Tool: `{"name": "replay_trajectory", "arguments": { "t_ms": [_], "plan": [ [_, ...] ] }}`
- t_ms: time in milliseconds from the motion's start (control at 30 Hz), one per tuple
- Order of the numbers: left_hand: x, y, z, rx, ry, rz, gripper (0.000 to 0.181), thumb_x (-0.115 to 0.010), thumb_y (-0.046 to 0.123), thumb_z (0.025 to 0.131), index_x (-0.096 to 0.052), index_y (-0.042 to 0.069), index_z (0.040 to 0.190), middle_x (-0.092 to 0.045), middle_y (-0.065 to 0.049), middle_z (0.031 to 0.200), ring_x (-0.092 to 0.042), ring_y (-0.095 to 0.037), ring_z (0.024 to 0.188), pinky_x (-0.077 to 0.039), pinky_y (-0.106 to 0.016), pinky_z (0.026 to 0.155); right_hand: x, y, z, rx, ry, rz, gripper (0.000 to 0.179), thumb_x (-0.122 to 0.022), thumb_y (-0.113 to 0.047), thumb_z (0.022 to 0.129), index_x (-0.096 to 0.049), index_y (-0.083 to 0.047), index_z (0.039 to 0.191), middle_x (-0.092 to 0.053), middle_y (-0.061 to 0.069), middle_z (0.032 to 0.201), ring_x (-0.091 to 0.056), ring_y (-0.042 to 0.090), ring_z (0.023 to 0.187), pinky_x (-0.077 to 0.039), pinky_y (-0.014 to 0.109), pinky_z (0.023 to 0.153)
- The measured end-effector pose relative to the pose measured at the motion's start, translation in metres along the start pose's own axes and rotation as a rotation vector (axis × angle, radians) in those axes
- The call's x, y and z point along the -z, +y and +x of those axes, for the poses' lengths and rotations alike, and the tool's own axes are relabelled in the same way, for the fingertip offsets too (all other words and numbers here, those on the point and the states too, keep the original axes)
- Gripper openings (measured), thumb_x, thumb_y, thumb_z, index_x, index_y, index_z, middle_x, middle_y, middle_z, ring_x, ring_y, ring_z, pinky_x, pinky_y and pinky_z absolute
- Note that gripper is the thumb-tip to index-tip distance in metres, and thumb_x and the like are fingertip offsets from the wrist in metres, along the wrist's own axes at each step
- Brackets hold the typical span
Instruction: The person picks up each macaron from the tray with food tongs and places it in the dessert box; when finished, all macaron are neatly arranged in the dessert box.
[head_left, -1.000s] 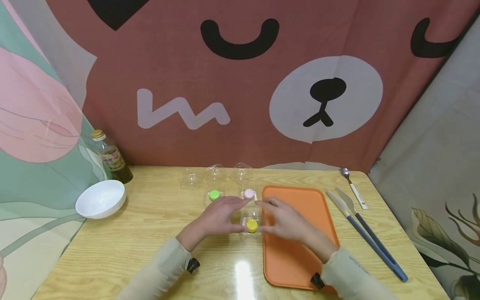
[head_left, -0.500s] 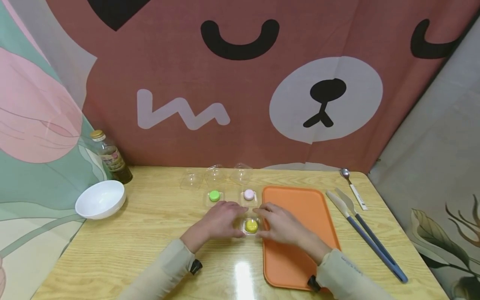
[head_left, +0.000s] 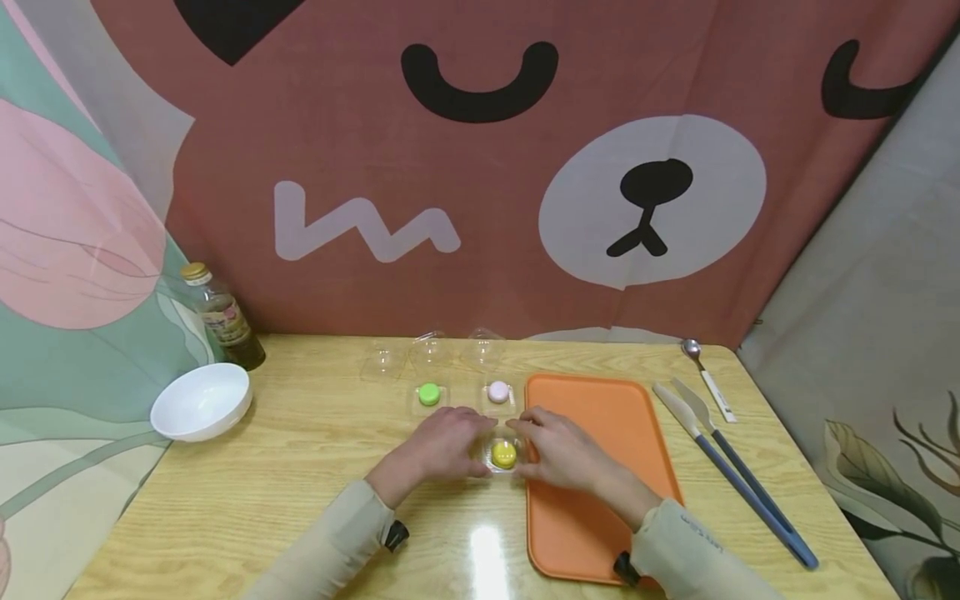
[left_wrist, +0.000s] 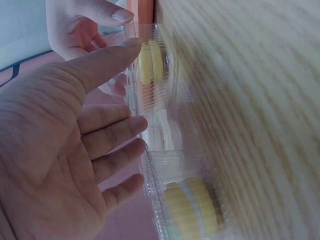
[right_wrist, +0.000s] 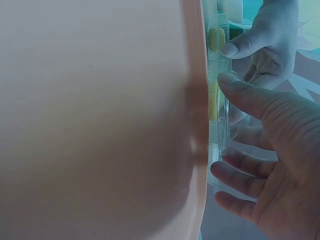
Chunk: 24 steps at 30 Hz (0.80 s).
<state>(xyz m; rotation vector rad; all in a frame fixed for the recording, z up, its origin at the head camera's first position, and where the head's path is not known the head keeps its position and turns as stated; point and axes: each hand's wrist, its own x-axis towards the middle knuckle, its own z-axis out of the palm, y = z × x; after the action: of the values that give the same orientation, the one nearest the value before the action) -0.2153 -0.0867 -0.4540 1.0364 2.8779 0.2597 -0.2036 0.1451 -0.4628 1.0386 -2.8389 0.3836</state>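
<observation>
A yellow macaron [head_left: 503, 454] sits in a small clear plastic box [left_wrist: 150, 100] at the tray's left edge, with the clear lid down over it. My left hand [head_left: 450, 442] is at the box's left side, fingers nearly straight. Its thumb and fingertips touch the rim in the left wrist view. On the opposite side my right hand [head_left: 558, 450] reaches over the tray, fingers loosely bent, thumb tip at the box edge. Just behind are a pink macaron [head_left: 498, 392] and a green macaron [head_left: 429, 393], each in a clear box.
An orange tray [head_left: 600, 533] lies under my right forearm. Several clear plastic containers [head_left: 430, 350] stand at the back. A white bowl [head_left: 201, 402] and a sauce bottle [head_left: 225, 321] are at left; tongs [head_left: 750, 483] and a spoon [head_left: 708, 379] lie at right.
The clear lid, raised behind the yellow macaron a second ago, is now down over it. Both hands have come slightly toward me with it; over the last half second they have barely moved.
</observation>
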Motion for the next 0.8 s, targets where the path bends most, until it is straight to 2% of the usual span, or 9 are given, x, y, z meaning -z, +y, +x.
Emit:
{"name": "replay_trajectory", "arguments": {
  "t_ms": [267, 500, 633, 800],
  "plan": [
    [0.0004, 0.0008, 0.0006, -0.006, 0.002, 0.011, 0.072, -0.084, 0.048, 0.078, -0.063, 0.016, 0.138, -0.069, -0.003, 0.132, -0.063, -0.023, 0.123, -0.051, -0.043, 0.105, 0.0018, -0.0021, 0.0006, -0.017, -0.019, 0.018, 0.067, -0.087, -0.039, 0.079, -0.064, -0.011, 0.135, -0.063, 0.006, 0.122, -0.064, 0.019, 0.098, -0.058, 0.039, 0.084],
    [0.0029, 0.0032, 0.0013, 0.023, -0.043, -0.006, 0.070, -0.085, 0.047, 0.078, -0.063, 0.016, 0.138, -0.071, -0.004, 0.127, -0.065, -0.023, 0.118, -0.052, -0.043, 0.104, 0.0042, -0.0039, 0.0040, -0.050, -0.088, 0.054, 0.070, -0.086, -0.044, 0.078, -0.063, -0.011, 0.136, -0.063, 0.006, 0.122, -0.064, 0.020, 0.099, -0.058, 0.040, 0.085],
    [0.0032, 0.0033, 0.0024, 0.020, -0.047, 0.004, 0.070, -0.085, 0.047, 0.078, -0.064, 0.016, 0.137, -0.072, -0.004, 0.125, -0.065, -0.022, 0.116, -0.053, -0.042, 0.102, 0.0043, -0.0038, 0.0056, -0.062, -0.108, 0.055, 0.072, -0.087, -0.045, 0.077, -0.063, -0.011, 0.136, -0.062, 0.006, 0.121, -0.063, 0.018, 0.096, -0.057, 0.038, 0.082],
    [0.0025, 0.0028, 0.0027, 0.030, -0.051, 0.008, 0.072, -0.084, 0.049, 0.079, -0.062, 0.016, 0.139, -0.071, -0.004, 0.129, -0.064, -0.023, 0.120, -0.052, -0.043, 0.104, 0.0044, -0.0034, 0.0075, -0.062, -0.107, 0.044, 0.071, -0.088, -0.043, 0.075, -0.064, -0.011, 0.134, -0.062, 0.005, 0.120, -0.060, 0.015, 0.091, -0.055, 0.035, 0.078]
  ]
}}
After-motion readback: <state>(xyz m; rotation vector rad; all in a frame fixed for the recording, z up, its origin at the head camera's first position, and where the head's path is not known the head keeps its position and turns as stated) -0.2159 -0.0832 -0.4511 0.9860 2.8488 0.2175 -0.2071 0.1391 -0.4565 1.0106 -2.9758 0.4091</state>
